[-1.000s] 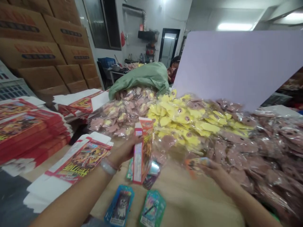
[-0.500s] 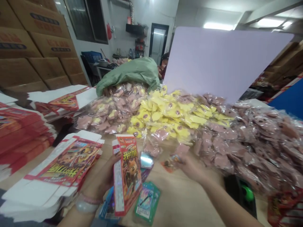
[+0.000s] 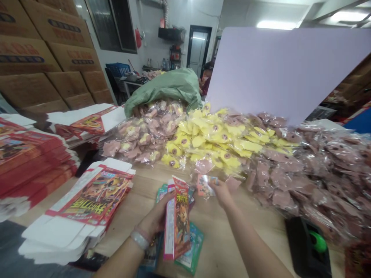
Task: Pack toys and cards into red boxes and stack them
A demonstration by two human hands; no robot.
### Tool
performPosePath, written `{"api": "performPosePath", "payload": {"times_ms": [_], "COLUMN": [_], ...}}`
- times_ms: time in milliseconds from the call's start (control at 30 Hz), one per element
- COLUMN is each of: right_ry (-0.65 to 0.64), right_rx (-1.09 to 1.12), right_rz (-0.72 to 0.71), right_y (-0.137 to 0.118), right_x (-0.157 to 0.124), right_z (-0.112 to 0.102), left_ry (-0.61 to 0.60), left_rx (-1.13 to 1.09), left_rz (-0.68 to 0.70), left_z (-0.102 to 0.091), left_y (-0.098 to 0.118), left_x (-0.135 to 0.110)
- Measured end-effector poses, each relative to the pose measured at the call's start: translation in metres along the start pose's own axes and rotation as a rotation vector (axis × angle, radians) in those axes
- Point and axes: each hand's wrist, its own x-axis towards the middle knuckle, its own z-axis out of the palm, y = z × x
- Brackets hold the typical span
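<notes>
My left hand [image 3: 160,213] is closed around a red printed cardboard box [image 3: 182,222], held upright with its narrow side partly turned to me. Between the fingers of my right hand [image 3: 222,193] is a small orange-and-white picture card [image 3: 204,186], just right of the box and apart from it. Green-edged cards [image 3: 196,247] lie on the table, partly covered by the box's lower end. More green cards [image 3: 161,192] show behind my left hand. Dark blue cards [image 3: 151,253] lie under my left wrist, mostly hidden.
Flattened red-and-white boxes [image 3: 95,193] are stacked at left, beside a taller stack [image 3: 31,162]. Bagged yellow pieces [image 3: 199,141] and pink pieces [image 3: 278,166] heap across the back and right. A green sack [image 3: 171,87] spills more. A black tape dispenser-like object [image 3: 304,247] stands front right.
The box in my left hand has moved right and turned more edge-on. My right hand has moved slightly up and left, with its card now facing me more squarely. The view has shifted a little.
</notes>
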Motion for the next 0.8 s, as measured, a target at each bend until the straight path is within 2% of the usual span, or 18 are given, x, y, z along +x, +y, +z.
{"api": "performPosePath", "payload": {"times_ms": [133,200,267,333,400,433,533,633,733,800], "right_ry": [0.009,0.007,0.013,0.061,0.112,0.119,0.057,0.044,0.205,0.214], "right_rx": [0.119,0.158,0.227,0.326,0.373,0.334,-0.01,-0.366,-0.476,-0.418], "right_rz": [0.002,0.009,0.026,0.039,0.03,0.008,-0.122,-0.297,-0.427,-0.42], "right_y": [0.0,-0.001,-0.004,-0.011,-0.021,-0.027,-0.041,-0.048,-0.046,-0.042], "right_x": [-0.023,-0.047,-0.079,-0.115,-0.147,-0.161,-0.189,-0.2,-0.201,-0.2], "right_z": [-0.055,-0.089,-0.126,-0.161,-0.189,-0.198,-0.21,-0.201,-0.179,-0.167], "left_ry": [0.009,-0.006,0.025,0.122,0.172,0.148,0.023,-0.004,0.029,0.08], "left_rx": [0.121,0.311,0.718,1.21,1.564,1.684,1.863,1.944,1.969,1.956], "left_rz": [0.047,0.146,0.381,0.665,0.834,0.873,0.942,0.992,1.004,0.992], "left_z": [0.013,0.025,0.042,0.061,0.082,0.092,0.122,0.144,0.157,0.158], "left_y": [0.003,0.0,-0.007,-0.018,-0.034,-0.043,-0.067,-0.085,-0.1,-0.109], "left_x": [-0.013,-0.022,-0.028,-0.026,-0.018,-0.013,-0.004,-0.007,-0.009,-0.009]}}
